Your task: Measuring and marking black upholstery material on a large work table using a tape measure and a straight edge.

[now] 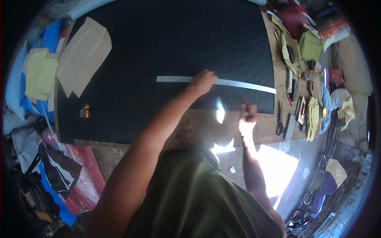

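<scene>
A wide sheet of black material (134, 53) covers most of the wooden table. Across it lies a long metal straightedge (244, 84), its right end at the sheet's right edge. My left hand (204, 81) is over the middle of the straightedge with fingers bent; whether it grips or only presses is hidden. My right hand (248, 113) is near the sheet's front edge, below the straightedge, fingers curled. Blur and glare hide whether it holds something small. A beige paper pattern (84, 56) rests at the sheet's left, and a yellow and black tape measure (85, 111) lies nearer me.
On the table's right part are black-handled scissors (280, 128), a grey rectangular block (290, 127), a red pen-like item (289, 100) and folded yellowish pieces (312, 119). Yellow pattern pieces (41, 74) lie beyond the left edge. Bright sunlight falls on the floor (275, 169).
</scene>
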Tool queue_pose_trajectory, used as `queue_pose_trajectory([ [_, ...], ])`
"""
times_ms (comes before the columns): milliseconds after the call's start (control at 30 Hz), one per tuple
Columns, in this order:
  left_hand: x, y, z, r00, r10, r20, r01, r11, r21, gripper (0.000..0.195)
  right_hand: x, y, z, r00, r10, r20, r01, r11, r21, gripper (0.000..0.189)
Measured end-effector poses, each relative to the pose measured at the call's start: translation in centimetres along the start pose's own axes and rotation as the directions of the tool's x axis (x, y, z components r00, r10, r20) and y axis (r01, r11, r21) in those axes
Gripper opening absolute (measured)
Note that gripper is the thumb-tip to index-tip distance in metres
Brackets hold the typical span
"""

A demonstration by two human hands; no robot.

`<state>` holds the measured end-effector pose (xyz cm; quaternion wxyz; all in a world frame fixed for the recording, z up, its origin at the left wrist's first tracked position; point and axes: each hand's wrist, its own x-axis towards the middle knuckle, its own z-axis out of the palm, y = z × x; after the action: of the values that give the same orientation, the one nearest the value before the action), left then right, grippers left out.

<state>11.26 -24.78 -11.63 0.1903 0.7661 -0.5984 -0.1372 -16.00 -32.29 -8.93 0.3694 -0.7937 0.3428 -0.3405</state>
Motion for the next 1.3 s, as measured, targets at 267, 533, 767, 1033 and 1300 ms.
queue_pose_trajectory([
  [267, 4.8, 2.1, -2.2, 0.961, -0.167, 0.220, 0.138, 0.980, 0.141, 0.022, -3.9, -8.1, 20.0, 0.907, 0.137, 0.398, -0.336, 0.805, 0.490, 0.033],
  [533, 5.6, 2.3, -2.9, 0.894, -0.328, 0.305, 0.310, 0.945, 0.108, 0.023, -0.5, -13.5, 24.9, 0.866, 0.259, 0.429, -0.361, 0.916, 0.175, 0.019],
  [767, 6.0, 2.4, -3.6, 0.830, -0.435, 0.350, 0.427, 0.898, 0.104, 0.025, 0.3, -14.3, 24.7, 0.860, 0.237, 0.452, -0.227, 0.971, -0.076, 0.017],
  [1033, 8.7, 0.3, -2.9, 0.766, -0.462, 0.448, 0.423, 0.886, 0.191, 0.024, 2.3, -8.8, 16.7, 0.981, 0.110, 0.157, -0.161, 0.916, 0.366, 0.016],
  [1300, 9.1, 1.1, -3.4, 0.725, -0.437, 0.532, 0.351, 0.900, 0.260, 0.025, 7.4, 3.4, 1.1, 0.991, -0.026, 0.134, 0.040, 0.994, -0.102, 0.014],
])
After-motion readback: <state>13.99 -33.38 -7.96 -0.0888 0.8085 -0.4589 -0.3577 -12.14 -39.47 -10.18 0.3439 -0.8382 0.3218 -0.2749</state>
